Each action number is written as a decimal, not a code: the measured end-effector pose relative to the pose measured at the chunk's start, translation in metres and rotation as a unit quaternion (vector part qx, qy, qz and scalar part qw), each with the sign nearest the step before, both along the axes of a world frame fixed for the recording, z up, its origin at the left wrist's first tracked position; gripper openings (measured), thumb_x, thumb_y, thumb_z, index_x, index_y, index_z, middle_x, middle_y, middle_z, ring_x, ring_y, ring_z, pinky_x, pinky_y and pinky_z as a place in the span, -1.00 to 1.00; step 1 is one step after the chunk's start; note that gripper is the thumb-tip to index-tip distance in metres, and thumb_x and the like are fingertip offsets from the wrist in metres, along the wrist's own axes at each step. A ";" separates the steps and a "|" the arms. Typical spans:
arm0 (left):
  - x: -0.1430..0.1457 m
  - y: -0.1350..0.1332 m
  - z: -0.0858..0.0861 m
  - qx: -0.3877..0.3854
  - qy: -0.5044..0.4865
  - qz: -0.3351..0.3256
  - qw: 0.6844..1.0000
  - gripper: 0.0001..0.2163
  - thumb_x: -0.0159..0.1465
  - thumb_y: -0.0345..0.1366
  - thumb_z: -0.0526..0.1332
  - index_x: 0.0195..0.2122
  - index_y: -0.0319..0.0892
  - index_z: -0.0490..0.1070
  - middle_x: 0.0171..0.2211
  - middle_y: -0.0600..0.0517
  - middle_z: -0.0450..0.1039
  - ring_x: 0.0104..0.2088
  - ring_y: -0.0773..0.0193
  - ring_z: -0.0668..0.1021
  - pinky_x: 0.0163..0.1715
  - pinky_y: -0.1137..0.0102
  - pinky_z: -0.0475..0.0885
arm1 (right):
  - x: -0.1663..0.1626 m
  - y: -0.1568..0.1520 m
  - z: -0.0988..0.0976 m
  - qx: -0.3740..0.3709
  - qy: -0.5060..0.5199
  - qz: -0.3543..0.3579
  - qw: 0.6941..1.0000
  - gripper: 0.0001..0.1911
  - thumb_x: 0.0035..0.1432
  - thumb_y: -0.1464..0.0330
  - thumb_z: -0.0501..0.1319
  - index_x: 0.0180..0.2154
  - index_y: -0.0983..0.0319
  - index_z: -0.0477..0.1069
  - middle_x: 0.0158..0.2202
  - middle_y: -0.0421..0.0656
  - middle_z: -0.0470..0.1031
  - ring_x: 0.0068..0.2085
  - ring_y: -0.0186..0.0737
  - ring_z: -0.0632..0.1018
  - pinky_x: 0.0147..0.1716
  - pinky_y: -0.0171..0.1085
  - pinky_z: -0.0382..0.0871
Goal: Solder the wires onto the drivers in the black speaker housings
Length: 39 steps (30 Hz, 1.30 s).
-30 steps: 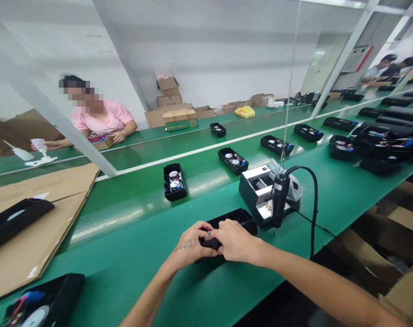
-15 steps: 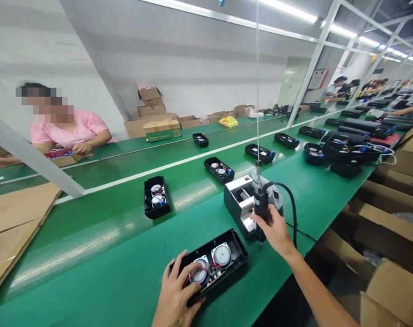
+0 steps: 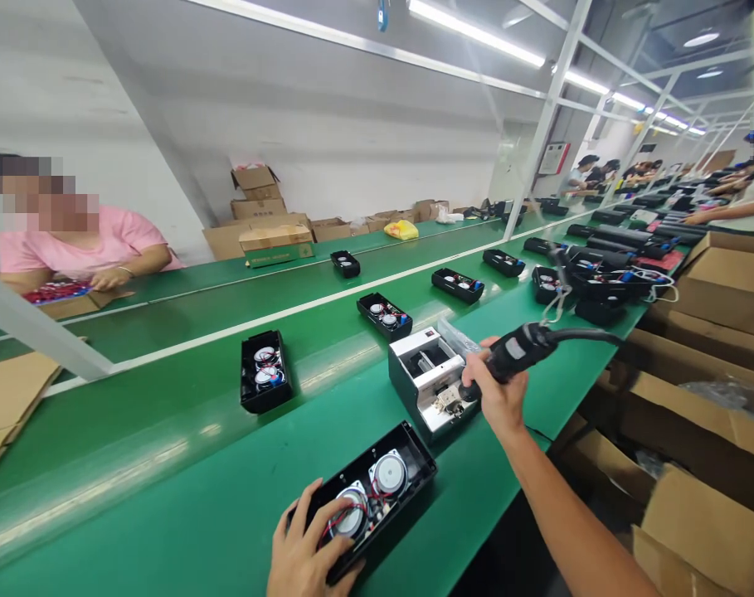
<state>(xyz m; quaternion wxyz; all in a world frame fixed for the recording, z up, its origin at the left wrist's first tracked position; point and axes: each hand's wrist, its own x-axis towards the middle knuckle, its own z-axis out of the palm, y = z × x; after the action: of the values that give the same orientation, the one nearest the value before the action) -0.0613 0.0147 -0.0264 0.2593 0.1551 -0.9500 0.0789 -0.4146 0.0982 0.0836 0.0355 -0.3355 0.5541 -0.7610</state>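
Note:
My left hand (image 3: 311, 539) grips the near left end of a black speaker housing (image 3: 407, 439) that lies open on the green bench. Inside it sit two round speakers (image 3: 390, 474) with red and black wires. My right hand (image 3: 498, 394) is wrapped round a black electric screwdriver (image 3: 519, 350), which is tilted with its cable trailing to the right. The screwdriver's tip points down-left at the front of a screw feeder (image 3: 423, 369), a black and silver box. Whether the tip touches a screw is hidden.
Several more speaker housings (image 3: 265, 369) lie on the green conveyor beyond the bench. Cardboard boxes (image 3: 725, 282) stand along the right edge. Across the line a person in a pink shirt (image 3: 112, 236) sits by a box of red parts. A white post (image 3: 46, 319) rises at left.
The screwdriver has gone from hanging upright to tilted, its tip now at the screw feeder's front. My left hand stays on the housing. The whole view has shifted somewhat.

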 end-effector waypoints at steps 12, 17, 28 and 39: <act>0.000 0.002 0.001 -0.012 0.000 -0.009 1.000 -0.82 0.11 -0.22 0.51 -0.31 0.00 0.55 0.09 0.02 0.56 0.34 -0.30 0.28 0.14 -0.05 0.25 | 0.029 0.014 0.003 0.121 0.000 0.188 0.975 -0.60 0.26 0.19 0.37 0.04 0.21 0.39 -0.59 -0.35 0.38 -0.60 -0.30 0.39 -0.51 -0.24 0.35; -0.001 0.003 -0.002 -0.010 -0.004 0.001 1.000 -0.81 0.10 -0.21 0.52 -0.31 0.00 0.56 0.08 0.02 0.56 0.35 -0.28 0.28 0.16 -0.04 0.24 | 0.019 0.013 0.006 0.007 -0.012 0.063 0.998 -0.66 0.28 0.24 0.41 -0.01 0.16 0.36 -0.56 -0.36 0.41 -0.56 -0.31 0.43 -0.43 -0.23 0.37; 0.001 0.000 -0.005 -0.016 -0.010 0.003 1.000 -0.83 0.11 -0.21 0.50 -0.30 0.02 0.57 0.08 0.03 0.57 0.34 -0.30 0.29 0.14 -0.06 0.26 | 0.004 -0.009 -0.001 0.038 0.005 0.026 0.999 -0.66 0.26 0.17 0.41 -0.13 0.19 0.35 -0.64 -0.37 0.36 -0.63 -0.32 0.37 -0.55 -0.27 0.31; -0.002 0.002 -0.002 -0.005 0.006 -0.009 1.000 -0.85 0.12 -0.27 0.47 -0.32 -0.01 0.54 0.06 0.00 0.58 0.33 -0.32 0.29 0.09 -0.07 0.30 | -0.003 -0.004 0.012 0.046 0.008 0.060 0.997 -0.68 0.25 0.20 0.42 -0.09 0.19 0.40 -0.62 -0.36 0.36 -0.64 -0.32 0.37 -0.55 -0.25 0.33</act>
<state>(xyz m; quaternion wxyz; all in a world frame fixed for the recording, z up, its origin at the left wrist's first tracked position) -0.0636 0.0162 -0.0288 0.2663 0.1462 -0.9494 0.0803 -0.4180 0.0940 0.0952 0.0917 -0.3723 0.5676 -0.7286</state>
